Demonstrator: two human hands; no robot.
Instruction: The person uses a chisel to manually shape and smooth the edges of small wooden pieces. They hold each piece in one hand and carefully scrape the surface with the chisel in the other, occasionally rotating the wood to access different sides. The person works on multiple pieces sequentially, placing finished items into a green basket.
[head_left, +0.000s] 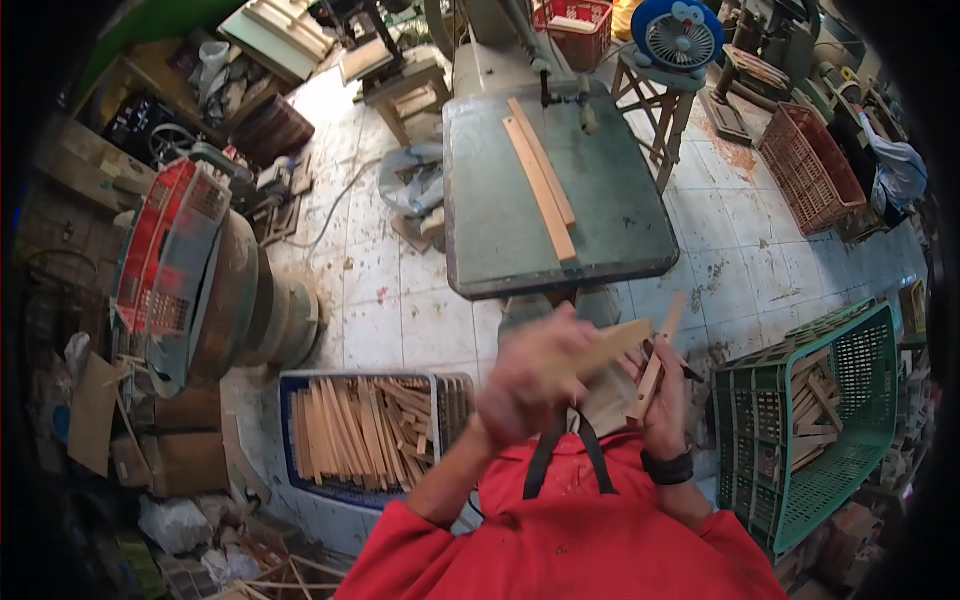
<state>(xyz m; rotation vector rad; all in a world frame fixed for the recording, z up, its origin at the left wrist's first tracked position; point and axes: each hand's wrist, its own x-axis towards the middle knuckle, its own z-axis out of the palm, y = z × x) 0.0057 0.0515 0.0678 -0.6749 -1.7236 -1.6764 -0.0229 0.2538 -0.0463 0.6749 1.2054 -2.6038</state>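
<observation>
My left hand [525,385], smeared by motion, is closed on a flat wooden piece [612,347] in front of my red clothing. Beside it, my right hand [668,408] grips a narrow wooden strip [648,385] that slants up and away. A thin dark object [692,374], perhaps a pen, sticks out by the right fingers; its kind is unclear. Beyond both hands, two long wooden strips [545,195] lie side by side on the green machine table [480,230]. The nearer one has small dark holes or marks near its ends.
A blue-and-white crate [455,400] of wooden strips sits at the left, and a green crate [800,500] with wood pieces stands at the right. A blue fan [678,38] rests on a wooden stool [655,95]. Far right is a reddish-brown crate [815,175]; a red basket [170,240] is at left.
</observation>
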